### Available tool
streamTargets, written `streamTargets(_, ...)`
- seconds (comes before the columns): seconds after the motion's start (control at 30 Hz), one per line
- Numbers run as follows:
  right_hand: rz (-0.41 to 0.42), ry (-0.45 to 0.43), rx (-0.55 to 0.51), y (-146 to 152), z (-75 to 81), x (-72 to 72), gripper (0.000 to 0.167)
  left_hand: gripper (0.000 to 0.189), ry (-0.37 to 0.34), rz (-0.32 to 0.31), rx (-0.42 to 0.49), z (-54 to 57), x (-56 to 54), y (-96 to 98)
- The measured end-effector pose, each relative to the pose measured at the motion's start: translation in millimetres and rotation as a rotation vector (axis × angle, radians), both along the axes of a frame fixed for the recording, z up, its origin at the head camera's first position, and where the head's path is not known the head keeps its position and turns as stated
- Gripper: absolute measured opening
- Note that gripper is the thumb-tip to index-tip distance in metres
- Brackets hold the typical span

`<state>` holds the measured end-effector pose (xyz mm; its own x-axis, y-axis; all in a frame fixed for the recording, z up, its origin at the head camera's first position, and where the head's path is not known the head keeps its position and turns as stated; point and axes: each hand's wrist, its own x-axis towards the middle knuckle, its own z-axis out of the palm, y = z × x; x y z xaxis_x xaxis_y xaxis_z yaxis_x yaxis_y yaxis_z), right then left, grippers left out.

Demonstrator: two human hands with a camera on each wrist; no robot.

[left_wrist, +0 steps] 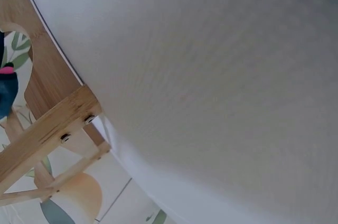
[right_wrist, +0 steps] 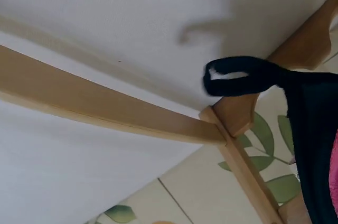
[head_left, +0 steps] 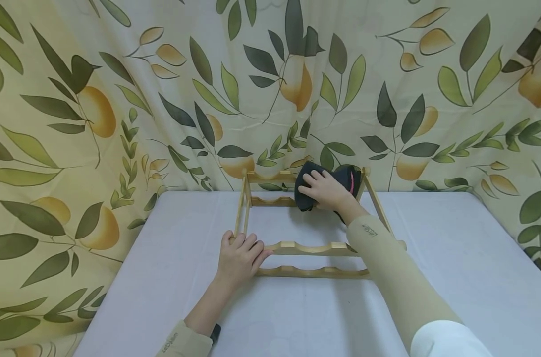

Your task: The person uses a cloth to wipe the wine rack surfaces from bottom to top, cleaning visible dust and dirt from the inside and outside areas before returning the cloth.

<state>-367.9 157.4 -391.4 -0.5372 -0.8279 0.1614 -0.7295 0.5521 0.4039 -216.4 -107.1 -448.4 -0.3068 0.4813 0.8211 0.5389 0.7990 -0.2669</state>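
A light wooden rack (head_left: 312,250) with scalloped rails stands on the white table, its upper and lower rails joined by slim side bars. My left hand (head_left: 239,255) grips its front left corner, fingers bent over the top. At the back right, my right hand (head_left: 327,192) holds a dark navy fabric item (head_left: 303,197) with a pink edge against the upper back rail, fingers spread over it. From the right wrist, the dark fabric (right_wrist: 309,113) shows a hanging loop at one end. Its exact kind is unclear. Neither hand appears in its own wrist view.
The white tabletop (head_left: 181,228) extends around the rack on both sides and in front. Behind it hangs a curtain (head_left: 261,134) printed with leaves and orange fruit. In the left wrist view, screw heads show on a side bar (left_wrist: 47,137).
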Motion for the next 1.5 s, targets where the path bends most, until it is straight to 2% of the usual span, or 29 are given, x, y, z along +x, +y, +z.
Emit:
streamTargets(0.17,0.08,-0.101,0.081,-5,-2.9,-2.2,0.057,0.042,-0.006,0.002,0.008,1.4,1.1,-0.3)
streamTargets(0.3,0.085,-0.168,0.123,-9,-3.4,-0.7,0.056,0.042,0.0,0.002,0.004,1.3,1.0,0.0)
streamTargets(0.53,-0.036,-0.031,0.018,-8,0.4,-0.2,0.054,0.041,-0.009,0.002,0.001,1.3,0.5,0.0)
streamTargets(0.63,-0.031,-0.07,0.053,-8,1.0,-0.3,0.056,0.041,-0.005,0.006,-0.001,1.5,0.3,-0.2)
streamTargets(0.77,0.054,-0.151,0.14,-11,-0.9,-0.5,0.058,0.042,-0.002,0.013,-0.004,1.8,0.6,-0.8)
streamTargets(0.87,0.089,-0.165,0.166,-12,-2.4,-0.2,0.057,0.043,-0.002,0.017,-0.009,1.8,0.9,-0.8)
streamTargets(1.1,0.014,-0.053,0.071,-9,-0.8,1.0,0.055,0.042,-0.009,0.013,-0.005,0.8,0.7,-0.4)
streamTargets(1.17,0.018,-0.075,0.079,-9,-0.4,1.3,0.055,0.042,-0.012,0.011,-0.002,0.7,0.6,-0.2)
streamTargets(1.3,0.044,-0.186,0.147,-11,-1.4,1.6,0.055,0.042,-0.019,0.013,-0.005,0.8,0.9,-0.1)
streamTargets(1.37,0.044,-0.197,0.162,-11,-2.5,1.3,0.055,0.043,-0.018,0.012,-0.006,0.7,1.0,-0.1)
streamTargets(1.5,0.003,-0.095,0.114,-9,-3.1,0.5,0.058,0.042,-0.007,0.008,-0.005,-0.2,0.7,0.6)
